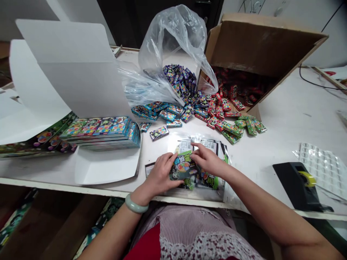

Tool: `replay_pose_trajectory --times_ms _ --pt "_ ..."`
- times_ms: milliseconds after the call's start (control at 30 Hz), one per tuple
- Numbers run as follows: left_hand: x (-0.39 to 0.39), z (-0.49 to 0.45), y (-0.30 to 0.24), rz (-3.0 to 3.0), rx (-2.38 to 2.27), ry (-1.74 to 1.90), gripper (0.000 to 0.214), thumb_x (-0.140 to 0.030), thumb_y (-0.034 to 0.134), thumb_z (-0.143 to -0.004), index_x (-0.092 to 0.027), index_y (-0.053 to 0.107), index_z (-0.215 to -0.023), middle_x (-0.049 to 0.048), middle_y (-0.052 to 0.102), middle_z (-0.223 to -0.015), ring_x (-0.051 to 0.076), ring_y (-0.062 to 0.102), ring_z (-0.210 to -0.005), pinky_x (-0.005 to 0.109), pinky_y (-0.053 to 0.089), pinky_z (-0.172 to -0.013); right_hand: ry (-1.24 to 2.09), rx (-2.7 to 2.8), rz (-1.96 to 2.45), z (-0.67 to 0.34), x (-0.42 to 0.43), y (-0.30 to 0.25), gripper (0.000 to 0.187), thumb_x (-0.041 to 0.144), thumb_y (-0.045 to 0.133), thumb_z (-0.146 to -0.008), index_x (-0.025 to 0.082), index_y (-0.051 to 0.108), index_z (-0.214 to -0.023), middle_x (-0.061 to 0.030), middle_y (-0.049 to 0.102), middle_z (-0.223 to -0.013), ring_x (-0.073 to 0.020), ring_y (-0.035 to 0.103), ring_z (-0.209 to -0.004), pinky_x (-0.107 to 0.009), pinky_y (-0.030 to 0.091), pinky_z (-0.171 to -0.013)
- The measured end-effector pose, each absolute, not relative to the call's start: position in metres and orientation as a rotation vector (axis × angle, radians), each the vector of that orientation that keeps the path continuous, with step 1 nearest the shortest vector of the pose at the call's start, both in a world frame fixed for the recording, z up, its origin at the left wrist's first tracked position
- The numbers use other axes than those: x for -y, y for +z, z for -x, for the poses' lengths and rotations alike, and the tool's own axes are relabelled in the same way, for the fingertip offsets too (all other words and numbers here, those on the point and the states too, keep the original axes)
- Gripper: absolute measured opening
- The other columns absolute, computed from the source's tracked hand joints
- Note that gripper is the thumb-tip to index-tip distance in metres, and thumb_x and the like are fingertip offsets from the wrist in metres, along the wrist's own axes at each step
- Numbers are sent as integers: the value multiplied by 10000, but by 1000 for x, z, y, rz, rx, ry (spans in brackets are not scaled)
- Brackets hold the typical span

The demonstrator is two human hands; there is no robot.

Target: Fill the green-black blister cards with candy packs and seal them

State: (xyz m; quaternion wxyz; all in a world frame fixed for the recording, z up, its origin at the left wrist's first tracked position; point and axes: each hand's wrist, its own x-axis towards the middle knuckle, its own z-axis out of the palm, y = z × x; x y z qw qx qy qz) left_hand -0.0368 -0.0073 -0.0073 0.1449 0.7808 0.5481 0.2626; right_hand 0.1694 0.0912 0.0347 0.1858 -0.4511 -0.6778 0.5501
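While a cardboard box [264,47] stands open at 2 o'clock from view centre and a clear bag [187,34] at 12, left hand [160,173], between 6 and 7, holds the printed card [183,167]; right hand [208,161], between 4 and 5, fingertips at its upper corner, pinch unclear. Best: edges only, light pressure, no creasing. Card near 6: green top, dark base, multicoloured wheel, over similar pieces [213,180].

2 hands [162,170] [210,161], 1 bangle [133,206] and 1 tape dispenser [294,184] show.
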Motion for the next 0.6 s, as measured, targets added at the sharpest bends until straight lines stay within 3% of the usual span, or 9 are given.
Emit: replay_pose_trajectory --times_ms 133,233,400,500,600 --pt "8 41 -3 -2207 -1612 761 935 -392 775 -654 -197 283 -1425 159 452 -1266 335 462 -1184 516 421 -1000 1630 1743 1268 -176 -93 41 429 248 525 -867 180 422 -1277 -55 692 -915 -157 669 -806 -335 542 -770" --pt "10 49 5 -2144 -1637 800 902 -377 769 -657 -211 309 -1415 143 457 -1255 328 468 -1187 507 430 -1003 1588 1757 1176 -180 -113 40 360 313 546 -860 198 509 -1199 -75 689 -1000 -164 670 -847 -319 543 -738" --pt "13 50 18 -2054 -1602 931 903 -387 756 -665 -239 286 -1421 133 435 -1275 318 465 -1204 493 435 -1013 932 2266 1227 -131 -181 20 204 287 519 -894 201 653 -1022 -62 705 -1036 -183 644 -930 -332 493 -828" --pt "15 49 20 -2056 -1606 935 908 -387 753 -669 -242 275 -1427 138 428 -1287 324 461 -1212 500 429 -1020 800 2373 1256 -87 -217 6 160 232 559 -871 189 677 -969 -81 701 -1056 -218 609 -1020 -352 440 -901" --pt "18 55 17 -2062 -1632 892 938 -356 762 -662 -245 250 -1440 144 418 -1299 331 452 -1218 504 433 -1012 749 2423 1330 -61 -235 -4 135 212 701 -747 157 679 -868 -130 692 -1018 -272 573 -1054 -367 413 -908"
